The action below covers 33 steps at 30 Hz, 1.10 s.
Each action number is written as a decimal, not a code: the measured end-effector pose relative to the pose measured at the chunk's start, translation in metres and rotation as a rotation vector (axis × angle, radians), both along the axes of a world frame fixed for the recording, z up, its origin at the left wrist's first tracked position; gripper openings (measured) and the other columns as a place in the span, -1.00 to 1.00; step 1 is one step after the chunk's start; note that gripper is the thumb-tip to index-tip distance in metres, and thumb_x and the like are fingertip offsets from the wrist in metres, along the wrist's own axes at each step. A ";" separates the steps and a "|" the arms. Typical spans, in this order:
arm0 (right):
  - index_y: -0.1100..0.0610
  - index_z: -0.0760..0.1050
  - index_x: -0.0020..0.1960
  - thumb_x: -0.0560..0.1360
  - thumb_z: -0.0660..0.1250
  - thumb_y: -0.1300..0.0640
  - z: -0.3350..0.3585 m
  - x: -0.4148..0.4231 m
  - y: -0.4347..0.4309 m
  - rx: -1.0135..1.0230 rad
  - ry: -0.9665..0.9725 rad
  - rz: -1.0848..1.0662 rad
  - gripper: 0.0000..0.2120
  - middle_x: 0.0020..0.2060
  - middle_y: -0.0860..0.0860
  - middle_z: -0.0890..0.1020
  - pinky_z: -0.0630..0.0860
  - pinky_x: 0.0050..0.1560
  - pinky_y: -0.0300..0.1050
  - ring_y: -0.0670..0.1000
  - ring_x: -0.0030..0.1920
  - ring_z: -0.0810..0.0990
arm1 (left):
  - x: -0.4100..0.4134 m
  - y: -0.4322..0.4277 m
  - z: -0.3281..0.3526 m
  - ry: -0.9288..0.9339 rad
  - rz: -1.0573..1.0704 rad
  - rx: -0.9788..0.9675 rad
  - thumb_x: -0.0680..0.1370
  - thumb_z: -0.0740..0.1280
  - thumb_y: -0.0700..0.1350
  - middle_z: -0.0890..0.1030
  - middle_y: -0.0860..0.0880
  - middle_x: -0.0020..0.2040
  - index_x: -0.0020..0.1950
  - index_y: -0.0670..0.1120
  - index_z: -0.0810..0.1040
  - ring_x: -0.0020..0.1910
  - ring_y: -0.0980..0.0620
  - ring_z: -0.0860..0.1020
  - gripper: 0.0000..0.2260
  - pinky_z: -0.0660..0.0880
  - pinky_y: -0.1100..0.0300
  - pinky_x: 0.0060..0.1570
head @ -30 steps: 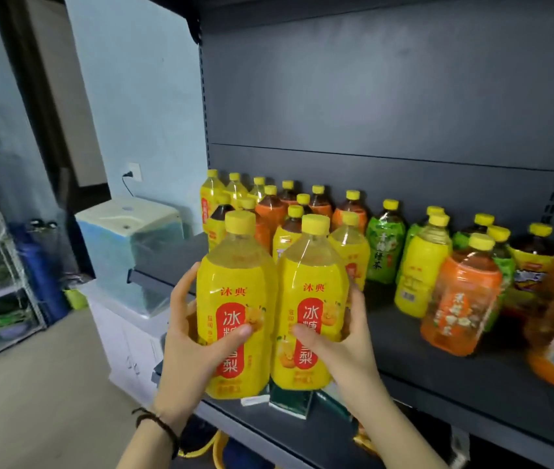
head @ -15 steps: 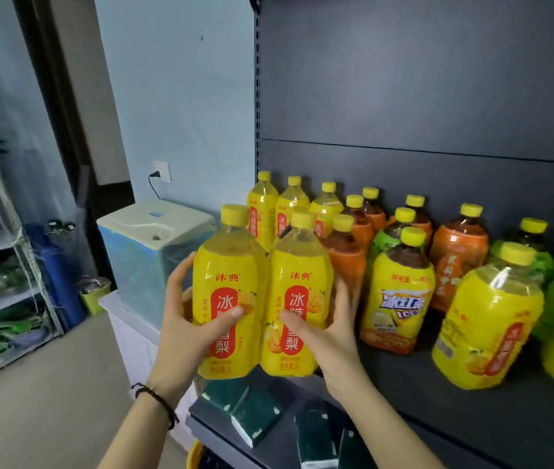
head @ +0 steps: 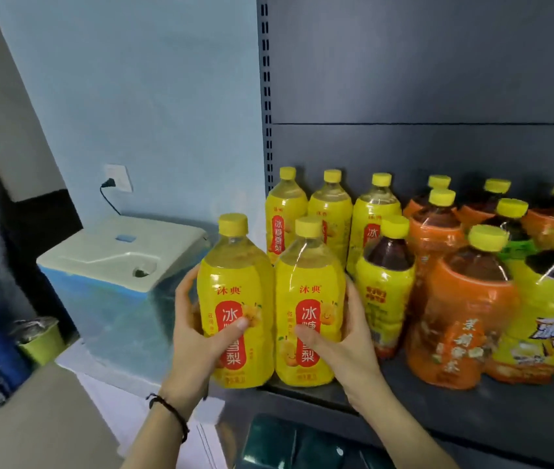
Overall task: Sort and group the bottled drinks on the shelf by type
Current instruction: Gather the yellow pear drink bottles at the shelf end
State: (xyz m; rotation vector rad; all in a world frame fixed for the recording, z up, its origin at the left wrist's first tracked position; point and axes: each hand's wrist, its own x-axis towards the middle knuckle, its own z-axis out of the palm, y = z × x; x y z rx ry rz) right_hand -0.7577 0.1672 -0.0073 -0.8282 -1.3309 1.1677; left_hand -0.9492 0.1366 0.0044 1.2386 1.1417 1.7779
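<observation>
My left hand [head: 197, 340] grips a yellow pear-drink bottle [head: 235, 275] with a red label and yellow cap. My right hand [head: 339, 346] grips a matching yellow bottle [head: 309, 275] beside it. Both bottles are upright, pressed side by side at the far left front edge of the dark shelf [head: 438, 411]. Three like yellow bottles [head: 331, 211] stand in a row behind them against the back panel. To the right stand a dark-tea bottle with a yellow label [head: 385, 282] and orange-labelled tea bottles [head: 465, 319].
A yellow iced-tea bottle [head: 553, 316] and a green-labelled one [head: 519, 248] crowd the right side. A white and blue appliance [head: 116, 262] sits left of the shelf below a wall socket [head: 118, 179]. Dark green packs [head: 289, 445] lie on the lower shelf.
Both hands have carried the two yellow bottles leftward along the shelf, to its left end in front of the row of matching yellow bottles. My view has swung left with them.
</observation>
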 end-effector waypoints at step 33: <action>-0.59 -0.16 0.22 0.15 0.32 -0.50 -0.007 -0.026 0.131 -0.030 -0.352 -0.546 -0.16 0.47 -0.06 0.16 0.27 0.39 0.27 0.11 0.47 0.17 | -0.003 0.197 -0.021 0.247 -0.087 -0.049 0.20 0.42 0.42 0.40 0.00 0.34 0.43 0.30 0.12 0.28 0.01 0.45 -0.12 0.50 -0.10 0.19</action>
